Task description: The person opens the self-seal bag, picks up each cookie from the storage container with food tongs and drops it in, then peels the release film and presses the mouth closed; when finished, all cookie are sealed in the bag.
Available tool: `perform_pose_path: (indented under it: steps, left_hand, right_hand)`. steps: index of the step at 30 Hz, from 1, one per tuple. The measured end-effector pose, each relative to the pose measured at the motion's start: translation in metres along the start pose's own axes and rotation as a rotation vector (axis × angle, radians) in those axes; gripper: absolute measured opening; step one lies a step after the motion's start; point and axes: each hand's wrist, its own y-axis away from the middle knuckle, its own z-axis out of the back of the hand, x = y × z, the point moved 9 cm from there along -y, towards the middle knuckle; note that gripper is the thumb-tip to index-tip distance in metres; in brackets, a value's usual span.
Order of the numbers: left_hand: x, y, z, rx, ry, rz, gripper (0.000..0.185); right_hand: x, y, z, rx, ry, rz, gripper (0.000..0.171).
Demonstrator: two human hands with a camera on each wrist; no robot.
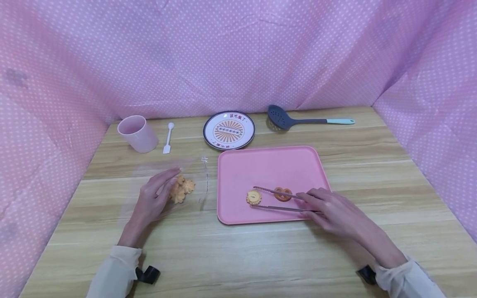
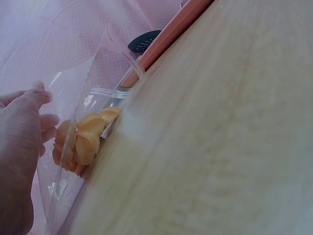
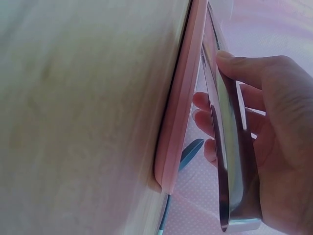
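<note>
My left hand (image 1: 154,194) holds a clear plastic bag (image 2: 73,93) at its lifted upper film, beside several flower-shaped cookies (image 1: 180,190) inside. The bag lies left of the pink tray (image 1: 238,165), with its strip-edged end towards it. My right hand (image 1: 331,209) grips metal tongs (image 3: 230,147) over the tray's front right part, their arms spread. The tong tips stand on either side of a round pale cookie (image 1: 254,197) on the tray. A brown pretzel (image 1: 283,194) lies to its right, partly overlapped by the upper tong arm.
Behind the tray stand a patterned plate (image 1: 229,130) and a dark slotted skimmer (image 1: 281,118) with a mint handle end. A pink cup (image 1: 138,134) and a small white spatula-like tool (image 1: 169,138) are at the back left. Dotted pink cloth (image 1: 238,54) encloses the table.
</note>
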Motion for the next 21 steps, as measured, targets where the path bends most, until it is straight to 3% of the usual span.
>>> perform_pose_path:
  steps: [21]
  left_hand:
    - [-0.0001, -0.0004, -0.0001, 0.005, -0.002, 0.010, 0.046]
  right_hand:
    - [-0.0020, -0.0003, -0.0036, 0.032, -0.034, -0.020, 0.038]
